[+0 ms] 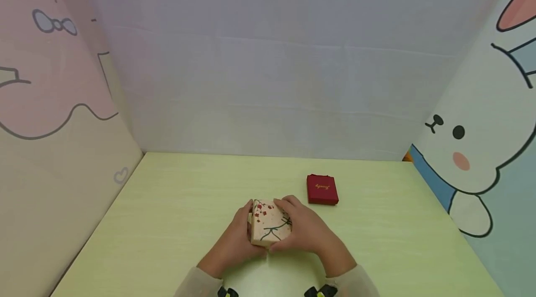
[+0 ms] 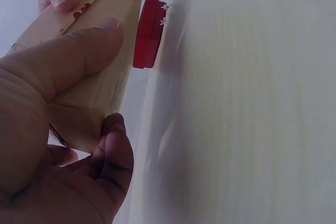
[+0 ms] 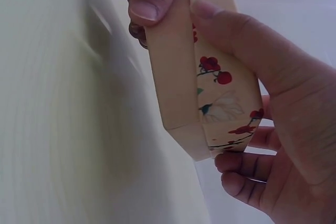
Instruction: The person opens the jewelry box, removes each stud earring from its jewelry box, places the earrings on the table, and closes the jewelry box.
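In the head view, a cream cardboard gift box point(image 1: 265, 229) with red blossoms and dark branches on its lid is held between both hands near the middle of the table. My left hand point(image 1: 239, 241) grips it from the left, its thumb on the plain base point(image 2: 97, 85) in the left wrist view. From the other side my right hand point(image 1: 311, 229) grips it, with the thumb on the printed lid point(image 3: 220, 85). The lid covers part of the base, and a wide band of plain wall shows beside it. Whatever is inside the box is hidden.
A small dark red box point(image 1: 322, 191) with gold lettering lies behind and to the right of the hands. The pale yellow-green table point(image 1: 188, 185) meets a white back wall point(image 1: 272, 101). Cartoon-printed panels stand on the left and right.
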A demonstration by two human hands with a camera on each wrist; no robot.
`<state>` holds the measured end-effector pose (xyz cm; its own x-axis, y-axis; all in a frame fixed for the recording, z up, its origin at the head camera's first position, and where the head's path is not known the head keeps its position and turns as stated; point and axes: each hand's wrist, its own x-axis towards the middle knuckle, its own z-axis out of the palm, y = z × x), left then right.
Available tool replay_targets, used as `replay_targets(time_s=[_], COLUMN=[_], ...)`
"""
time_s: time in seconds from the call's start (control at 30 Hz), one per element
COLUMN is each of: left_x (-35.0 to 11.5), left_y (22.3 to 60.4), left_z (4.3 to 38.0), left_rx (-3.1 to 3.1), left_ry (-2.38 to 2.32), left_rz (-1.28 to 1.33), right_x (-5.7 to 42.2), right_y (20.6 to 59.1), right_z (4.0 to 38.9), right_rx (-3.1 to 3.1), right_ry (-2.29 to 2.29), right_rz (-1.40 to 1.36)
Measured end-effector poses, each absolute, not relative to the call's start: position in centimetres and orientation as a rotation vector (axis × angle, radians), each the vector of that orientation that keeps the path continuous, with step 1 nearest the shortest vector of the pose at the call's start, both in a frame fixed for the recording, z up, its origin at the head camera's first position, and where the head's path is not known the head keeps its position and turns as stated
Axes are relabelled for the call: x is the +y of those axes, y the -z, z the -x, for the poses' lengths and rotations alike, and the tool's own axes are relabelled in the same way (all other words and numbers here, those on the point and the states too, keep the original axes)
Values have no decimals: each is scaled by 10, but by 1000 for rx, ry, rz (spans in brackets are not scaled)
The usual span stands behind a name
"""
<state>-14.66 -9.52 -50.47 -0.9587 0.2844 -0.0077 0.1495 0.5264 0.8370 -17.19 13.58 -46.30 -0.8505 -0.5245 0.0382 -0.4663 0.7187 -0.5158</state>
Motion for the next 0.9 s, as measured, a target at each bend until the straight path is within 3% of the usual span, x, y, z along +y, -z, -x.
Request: replay_targets(time_s=[0.9], left_x=[-101], left_y=[508], left_z=[148], left_rx=[2604], left_ry=[-1411], left_rz=[-398], right_x=[127], right_y=[451], right_z=[172], right_rx=[2807], right_ry=[732], right_rz=[801])
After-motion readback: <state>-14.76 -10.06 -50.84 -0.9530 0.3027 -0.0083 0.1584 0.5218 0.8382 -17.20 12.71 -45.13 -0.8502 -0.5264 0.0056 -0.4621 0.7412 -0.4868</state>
